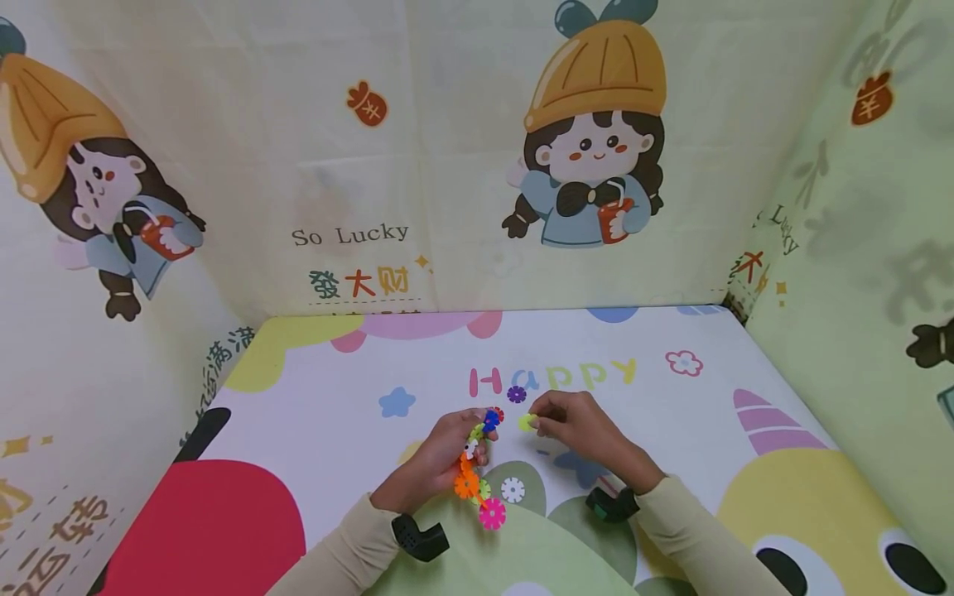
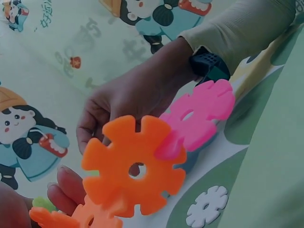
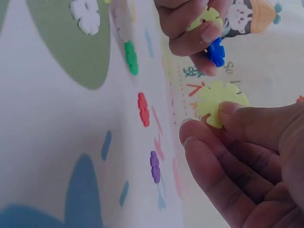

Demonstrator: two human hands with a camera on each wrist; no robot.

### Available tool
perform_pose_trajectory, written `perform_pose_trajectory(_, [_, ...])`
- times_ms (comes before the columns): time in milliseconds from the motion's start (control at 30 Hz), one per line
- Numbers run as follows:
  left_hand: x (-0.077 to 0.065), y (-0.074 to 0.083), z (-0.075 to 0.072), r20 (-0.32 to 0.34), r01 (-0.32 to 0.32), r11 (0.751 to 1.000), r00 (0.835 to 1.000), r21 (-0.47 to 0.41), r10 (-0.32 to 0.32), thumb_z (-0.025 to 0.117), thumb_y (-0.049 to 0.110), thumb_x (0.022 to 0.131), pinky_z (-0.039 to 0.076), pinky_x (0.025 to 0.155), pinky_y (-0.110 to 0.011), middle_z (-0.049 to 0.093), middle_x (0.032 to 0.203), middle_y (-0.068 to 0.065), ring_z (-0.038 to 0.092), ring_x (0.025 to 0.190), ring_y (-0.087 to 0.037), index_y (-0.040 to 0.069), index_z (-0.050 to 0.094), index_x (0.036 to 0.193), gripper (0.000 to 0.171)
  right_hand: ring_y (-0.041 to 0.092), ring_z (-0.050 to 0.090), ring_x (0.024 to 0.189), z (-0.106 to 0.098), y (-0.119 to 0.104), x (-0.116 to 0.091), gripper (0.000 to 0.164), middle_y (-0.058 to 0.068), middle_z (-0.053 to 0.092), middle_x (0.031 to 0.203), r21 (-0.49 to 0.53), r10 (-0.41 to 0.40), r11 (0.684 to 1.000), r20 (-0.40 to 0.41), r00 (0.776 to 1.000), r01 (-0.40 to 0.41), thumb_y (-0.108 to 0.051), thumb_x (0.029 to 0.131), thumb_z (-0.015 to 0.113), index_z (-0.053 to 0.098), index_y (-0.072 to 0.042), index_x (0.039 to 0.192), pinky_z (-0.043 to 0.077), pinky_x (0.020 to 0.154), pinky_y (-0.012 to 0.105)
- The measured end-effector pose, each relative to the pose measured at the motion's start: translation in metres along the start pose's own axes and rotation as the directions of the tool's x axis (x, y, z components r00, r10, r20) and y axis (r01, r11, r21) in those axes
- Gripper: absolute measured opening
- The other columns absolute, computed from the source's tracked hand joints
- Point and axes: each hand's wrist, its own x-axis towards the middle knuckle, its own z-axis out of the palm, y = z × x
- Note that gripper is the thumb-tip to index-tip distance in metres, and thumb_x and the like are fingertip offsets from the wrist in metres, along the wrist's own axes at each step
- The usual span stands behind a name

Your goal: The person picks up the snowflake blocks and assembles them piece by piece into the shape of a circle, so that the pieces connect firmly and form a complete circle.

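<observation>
Near the middle of the head view, the left hand (image 1: 441, 455) holds a chain of linked flower-shaped discs (image 1: 467, 485), its fingers (image 3: 184, 43) curled around the upper part. The chain runs from a blue disc (image 1: 491, 420) at its top, through orange ones, down to a pink disc (image 1: 493, 514) at its bottom end. Right of centre, the right hand (image 1: 577, 426) pinches a yellow disc (image 1: 527, 422) between thumb and fingers, near the blue disc but apart from it. On the bench (image 1: 335, 439), a purple disc (image 1: 517, 395) lies above the hands and a white disc (image 1: 513, 490) beside the chain; the right wrist view's upper left half also shows red (image 3: 143, 109) and green discs (image 3: 131, 58).
</observation>
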Motion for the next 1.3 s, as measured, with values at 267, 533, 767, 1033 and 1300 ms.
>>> perform_pose_trajectory(267, [0.000,-0.002,0.004,0.029,-0.015,1.000,0.999,0.019,0.014,0.043,0.023,0.106,0.047,0.056,-0.018,0.059,0.086,-0.007,0.045,0.054,-0.009,-0.004,0.036,0.144,0.048,0.016,0.067,0.064,0.004,-0.007,0.003,0.007,0.012,0.071,0.083,0.066,-0.049,0.997,-0.010,0.999,0.050,-0.003,0.088,0.071,0.068,-0.004,0.095,0.055,0.061,0.025])
perform_pose_trajectory(533, [-0.001,-0.009,0.005,0.043,0.005,1.000,0.999,0.005,-0.005,0.045,0.024,0.105,0.049,0.059,-0.018,0.060,0.086,-0.007,0.046,0.054,-0.008,-0.004,0.045,0.134,0.041,0.019,0.067,0.064,0.007,-0.009,0.004,0.008,0.015,0.070,0.085,0.126,-0.028,0.992,0.002,1.000,0.028,-0.007,0.089,0.071,0.067,-0.004,0.096,0.055,0.062,0.026])
perform_pose_trajectory(767, [-0.001,-0.007,0.006,0.037,-0.011,1.000,0.999,0.006,0.010,0.045,0.025,0.105,0.049,0.058,-0.019,0.060,0.084,-0.006,0.046,0.054,-0.009,-0.001,0.051,0.129,0.035,0.015,0.066,0.070,0.012,-0.011,0.004,0.006,0.005,0.070,0.084,0.101,0.006,0.995,0.003,1.000,-0.006,-0.007,0.089,0.071,0.070,-0.006,0.094,0.055,0.067,0.025])
perform_pose_trajectory(1033, [-0.001,-0.006,0.009,0.011,-0.040,0.998,0.999,0.054,0.039,0.045,0.022,0.105,0.049,0.057,-0.019,0.061,0.081,-0.006,0.046,0.052,-0.009,-0.005,0.052,0.122,0.033,0.009,0.064,0.070,0.015,-0.009,0.004,0.005,0.003,0.071,0.082,0.035,-0.087,0.995,-0.038,0.995,0.089,-0.001,0.085,0.073,0.074,-0.005,0.089,0.055,0.065,0.024])
perform_pose_trajectory(1300, [-0.002,-0.006,0.004,-0.028,-0.047,0.989,0.998,0.143,0.052,0.046,0.024,0.105,0.046,0.053,-0.019,0.060,0.080,-0.008,0.046,0.051,-0.010,-0.007,0.055,0.116,0.034,0.006,0.060,0.063,0.023,-0.016,0.007,0.005,0.000,0.070,0.079,0.017,-0.161,0.987,-0.036,0.986,0.162,0.000,0.083,0.075,0.074,-0.004,0.087,0.054,0.059,0.024])
